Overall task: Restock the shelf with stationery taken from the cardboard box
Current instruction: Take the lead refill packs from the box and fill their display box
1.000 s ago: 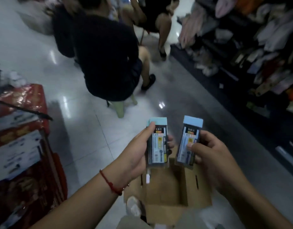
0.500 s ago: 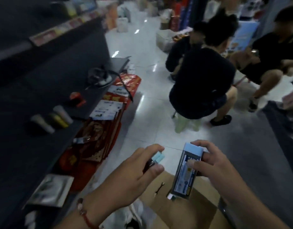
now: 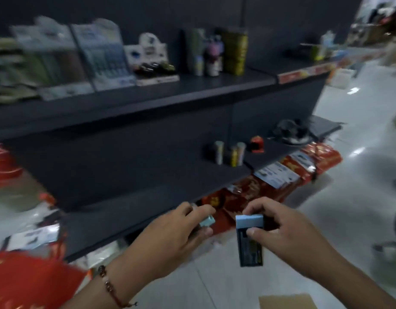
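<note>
My left hand (image 3: 170,239) grips a dark stationery pack with a pale blue top (image 3: 207,220); only the blue end shows past my fingers. My right hand (image 3: 288,237) pinches a second dark pack with a blue cap (image 3: 249,244), held upright just right of the first. Both hands hover in front of the dark shelf unit, near the front edge of its lower shelf (image 3: 125,215). A corner of the cardboard box (image 3: 286,302) shows at the bottom edge, below my right hand.
The upper shelf (image 3: 192,85) carries blurred display packs, cans and small bottles. Small tubes (image 3: 230,152) and a red item (image 3: 257,144) stand on the middle shelf. Red packaged goods (image 3: 282,175) lie under the shelf on the tiled floor; a red bag (image 3: 25,282) sits at the bottom left.
My view has swung left from the aisle and seated people to the shelf. Both hands moved with their packs away from the box toward the lower shelf.
</note>
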### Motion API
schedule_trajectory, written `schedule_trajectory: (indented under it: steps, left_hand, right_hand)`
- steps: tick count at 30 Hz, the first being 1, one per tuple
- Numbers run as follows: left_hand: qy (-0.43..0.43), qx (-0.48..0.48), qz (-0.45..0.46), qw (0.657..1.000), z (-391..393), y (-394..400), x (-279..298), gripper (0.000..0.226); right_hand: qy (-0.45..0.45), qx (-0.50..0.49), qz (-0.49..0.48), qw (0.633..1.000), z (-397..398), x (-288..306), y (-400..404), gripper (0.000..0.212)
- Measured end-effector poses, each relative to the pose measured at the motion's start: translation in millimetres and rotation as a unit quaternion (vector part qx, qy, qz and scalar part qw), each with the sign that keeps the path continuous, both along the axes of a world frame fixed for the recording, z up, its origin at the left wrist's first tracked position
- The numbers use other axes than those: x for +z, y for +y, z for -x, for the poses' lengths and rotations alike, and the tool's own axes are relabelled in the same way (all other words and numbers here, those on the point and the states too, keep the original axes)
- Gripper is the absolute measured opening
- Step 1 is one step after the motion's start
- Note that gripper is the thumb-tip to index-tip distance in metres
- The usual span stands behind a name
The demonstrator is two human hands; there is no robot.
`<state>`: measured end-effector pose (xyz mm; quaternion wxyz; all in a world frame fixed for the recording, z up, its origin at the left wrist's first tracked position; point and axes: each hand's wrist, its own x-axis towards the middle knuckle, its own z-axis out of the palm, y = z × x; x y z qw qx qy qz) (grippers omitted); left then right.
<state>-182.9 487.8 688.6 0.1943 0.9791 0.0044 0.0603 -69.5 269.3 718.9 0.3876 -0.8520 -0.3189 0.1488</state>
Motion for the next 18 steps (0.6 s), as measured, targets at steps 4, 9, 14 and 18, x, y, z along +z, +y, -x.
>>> schedule_trajectory:
  steps: [4, 9, 14, 18]
  left_hand:
    - [0.008, 0.052, -0.036, 0.998, 58.3, 110.3, 19.1, 0.037]
    - [-0.057, 0.127, -0.121, 0.983, 104.8, 248.4, 52.5, 0.051]
    - [-0.097, 0.203, -0.155, 0.962, 135.9, 348.0, 97.9, 0.06]
    - [-0.107, 0.26, -0.146, 0.949, 153.4, 399.5, 106.3, 0.063]
  right_hand:
    - [0.047, 0.064, -0.08, 0.994, 11.1, 8.2, 122.9, 0.028]
    - [0.28, 0.101, -0.328, 0.897, 24.8, 32.0, 270.8, 0.047]
    - [0.415, 0.098, -0.449, 0.785, 26.7, 76.1, 390.2, 0.021]
    - [0.403, 0.114, -0.425, 0.802, 23.1, 92.2, 473.2, 0.025]
